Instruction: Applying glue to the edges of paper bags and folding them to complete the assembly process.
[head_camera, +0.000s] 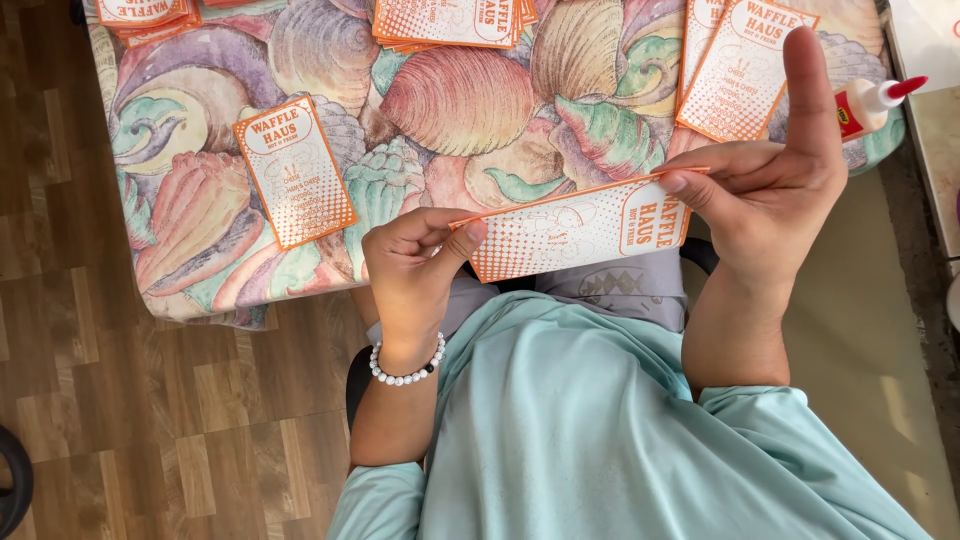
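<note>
Over the shell-patterned cloth worktop (450, 100) and wood-look floor (150, 400), both hands' fingers pinched one orange-and-white paper sleeve (575, 228): left hand (412, 262), right hand (775, 190).

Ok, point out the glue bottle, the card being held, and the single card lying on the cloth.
glue bottle (868, 104), head view, on its white neck.
held card (575, 228), head view, on its dotted middle.
single card (296, 172), head view, on its centre.

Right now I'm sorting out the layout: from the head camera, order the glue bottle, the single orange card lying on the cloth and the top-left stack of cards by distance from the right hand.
1. Glue bottle: at the table's right edge, just beside the right hand.
2. Single orange card: on the cloth, well to the left.
3. Top-left stack of cards: far corner, farthest.
</note>
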